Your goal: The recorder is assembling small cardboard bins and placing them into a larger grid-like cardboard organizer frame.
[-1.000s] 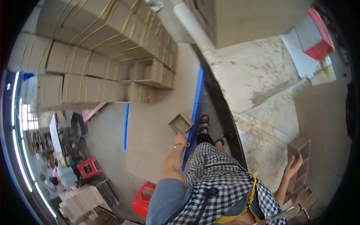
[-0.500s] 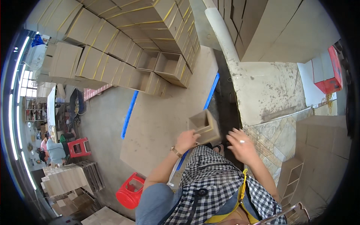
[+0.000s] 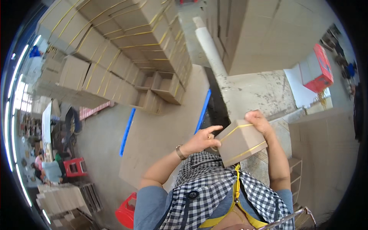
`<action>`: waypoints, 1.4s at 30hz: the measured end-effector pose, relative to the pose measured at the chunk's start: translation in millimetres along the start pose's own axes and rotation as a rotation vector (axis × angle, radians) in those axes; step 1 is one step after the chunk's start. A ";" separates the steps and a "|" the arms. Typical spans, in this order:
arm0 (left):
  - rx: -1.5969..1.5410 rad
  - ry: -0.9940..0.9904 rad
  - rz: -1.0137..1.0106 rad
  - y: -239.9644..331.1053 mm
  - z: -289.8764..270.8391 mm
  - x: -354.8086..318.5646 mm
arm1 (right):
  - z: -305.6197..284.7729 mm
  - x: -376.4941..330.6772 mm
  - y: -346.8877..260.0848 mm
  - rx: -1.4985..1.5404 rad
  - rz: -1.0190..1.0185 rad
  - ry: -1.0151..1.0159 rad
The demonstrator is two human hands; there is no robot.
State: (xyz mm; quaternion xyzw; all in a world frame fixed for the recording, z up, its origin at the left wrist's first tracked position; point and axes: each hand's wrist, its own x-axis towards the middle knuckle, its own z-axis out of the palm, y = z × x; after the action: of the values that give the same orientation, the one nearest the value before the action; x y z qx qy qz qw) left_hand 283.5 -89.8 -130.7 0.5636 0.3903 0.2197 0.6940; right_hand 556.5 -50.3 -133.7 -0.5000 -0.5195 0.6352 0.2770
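I hold a small brown cardboard box (image 3: 240, 142) with yellow tape lines in front of my chest. My left hand (image 3: 202, 139) grips its left side, fingers partly spread along the edge. Over the box's upper right corner curls my right hand (image 3: 259, 119). The box is tilted, its closed face toward the camera. Below it is my checked shirt with a yellow strap (image 3: 237, 180).
Stacks of brown cartons (image 3: 126, 46) with yellow bands fill the upper left; two open ones (image 3: 165, 86) lie at their edge. A flat cardboard sheet (image 3: 161, 134) with blue strips lies on the floor. Red stools (image 3: 74, 166) and people sit at far left. A white pillar (image 3: 214, 65) stands ahead.
The box has turned from open side up to closed side facing me and moved right. My right hand came from the far right onto the box.
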 end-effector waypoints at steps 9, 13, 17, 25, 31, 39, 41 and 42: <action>0.563 -0.008 0.341 -0.5 32.1 1.7 | 21.7 -49.7 -4.9 -0.385 -0.179 -0.001; 0.897 0.028 0.331 1.5 40.7 7.3 | 25.8 -67.6 -6.4 -0.516 -0.063 -0.022; 0.920 0.096 0.373 -17.7 34.2 48.9 | 30.2 -86.4 24.4 -0.506 -0.056 0.120; 0.710 0.146 0.357 -91.6 12.9 157.1 | 28.8 -143.4 51.1 -0.511 -0.153 0.412; 0.475 -0.084 0.302 -4.5 75.7 83.0 | -21.0 -214.1 49.1 -0.045 -0.029 0.849; 0.474 -0.258 0.604 7.5 135.9 35.9 | -0.5 -194.9 73.2 -0.100 0.002 1.035; 0.468 -0.278 0.558 1.0 132.1 30.9 | 5.4 -186.9 81.1 -0.110 0.005 1.039; 0.459 -0.211 0.592 -3.6 134.8 31.3 | 6.5 -183.2 82.2 -0.119 0.003 1.048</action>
State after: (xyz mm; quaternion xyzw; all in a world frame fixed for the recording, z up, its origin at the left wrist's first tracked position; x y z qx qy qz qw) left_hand 408.2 -149.8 -135.3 0.8121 0.1764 0.2584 0.4926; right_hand 627.8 -237.7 -147.3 -0.7662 -0.3456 0.2699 0.4697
